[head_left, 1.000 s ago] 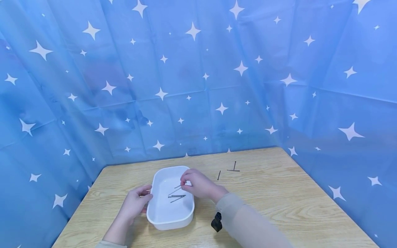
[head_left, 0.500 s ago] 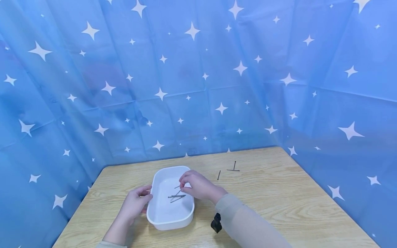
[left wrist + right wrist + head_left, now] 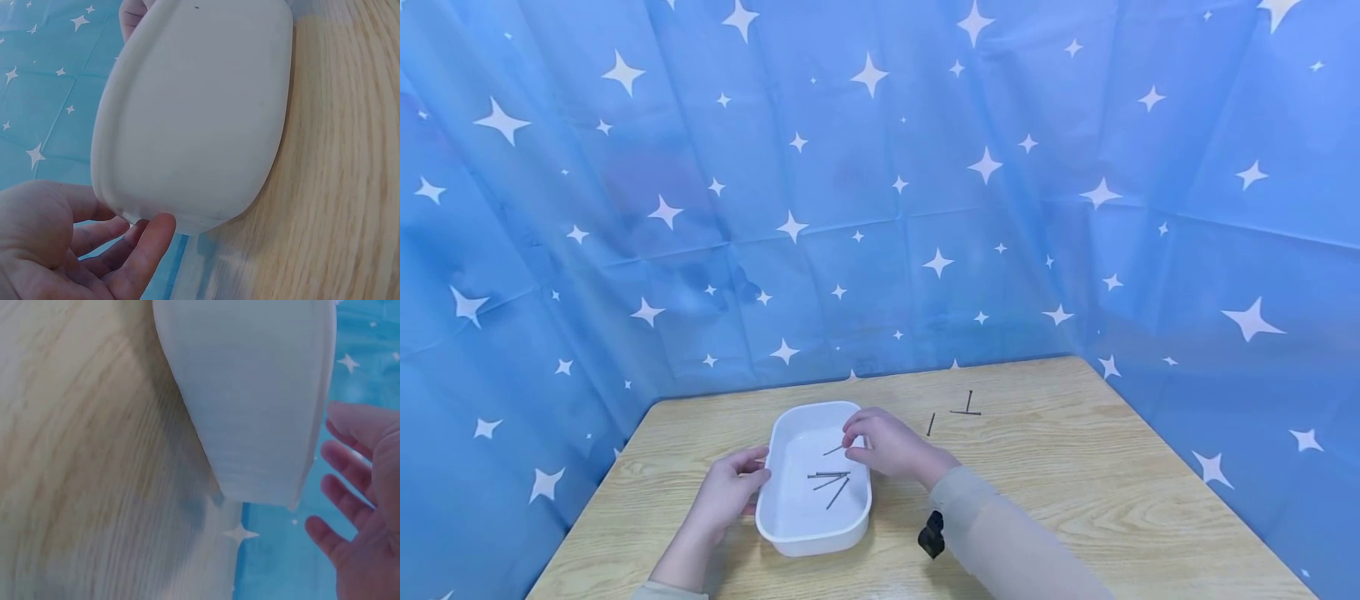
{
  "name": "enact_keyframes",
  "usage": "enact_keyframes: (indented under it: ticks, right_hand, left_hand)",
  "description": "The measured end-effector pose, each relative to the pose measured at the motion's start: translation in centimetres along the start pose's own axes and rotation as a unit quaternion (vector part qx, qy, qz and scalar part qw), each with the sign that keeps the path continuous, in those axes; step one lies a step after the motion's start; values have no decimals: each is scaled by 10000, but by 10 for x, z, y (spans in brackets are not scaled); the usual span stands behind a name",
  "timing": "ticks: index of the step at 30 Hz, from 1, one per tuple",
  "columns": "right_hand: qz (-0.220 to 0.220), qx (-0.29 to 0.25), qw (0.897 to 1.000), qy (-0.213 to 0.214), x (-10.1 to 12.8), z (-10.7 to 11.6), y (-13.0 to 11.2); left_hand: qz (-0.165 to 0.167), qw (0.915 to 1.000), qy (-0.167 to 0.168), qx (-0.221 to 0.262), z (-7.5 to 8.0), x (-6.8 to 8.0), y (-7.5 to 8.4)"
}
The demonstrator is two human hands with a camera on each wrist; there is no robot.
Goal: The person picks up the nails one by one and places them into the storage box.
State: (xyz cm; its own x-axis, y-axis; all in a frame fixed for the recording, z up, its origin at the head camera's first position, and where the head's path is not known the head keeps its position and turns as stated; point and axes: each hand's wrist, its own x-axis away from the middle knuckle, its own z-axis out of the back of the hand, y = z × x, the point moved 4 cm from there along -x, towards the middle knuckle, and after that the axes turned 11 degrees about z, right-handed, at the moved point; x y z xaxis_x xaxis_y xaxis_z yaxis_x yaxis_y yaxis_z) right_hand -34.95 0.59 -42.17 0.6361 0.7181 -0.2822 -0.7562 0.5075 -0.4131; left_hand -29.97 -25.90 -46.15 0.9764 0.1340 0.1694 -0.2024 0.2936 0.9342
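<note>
A white rectangular tray (image 3: 797,521) with rounded corners stands on the table. Several dark nails (image 3: 838,493) lie on its floor, crossing or close together near the middle. Farther back, one more nail (image 3: 832,451) reaches toward the right fingertips. My left hand (image 3: 724,492) holds the tray's left side, its thumb at the rim; in the left wrist view a fingertip (image 3: 161,228) presses the outer wall. Over the right rim hovers my right hand (image 3: 883,448), fingers loosely bent; from the right wrist they show spread beside the tray wall (image 3: 250,406), holding nothing visible.
On the wooden table (image 3: 1075,483), right of the tray, lie a single nail (image 3: 931,424) and two nails (image 3: 967,406) touching in a T shape. A blue curtain (image 3: 880,200) with white stars hangs behind and at both sides.
The right hand has let go of a nail, which now lies in the tray in front of the others. That hand has shifted slightly right; the left hand stays at the tray.
</note>
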Motion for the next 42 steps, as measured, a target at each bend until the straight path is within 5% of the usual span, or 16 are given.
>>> enact_keyframes:
  ticks: [20,42]
  right_hand:
    - [270,-101,9984,492,9,48,12]
    - [62,-159,9944,1040,29,104,35]
  left_hand:
    - [-18,10000,-55,63,0,0,-1]
    - [6,10000,3,-15,0,-1,-1]
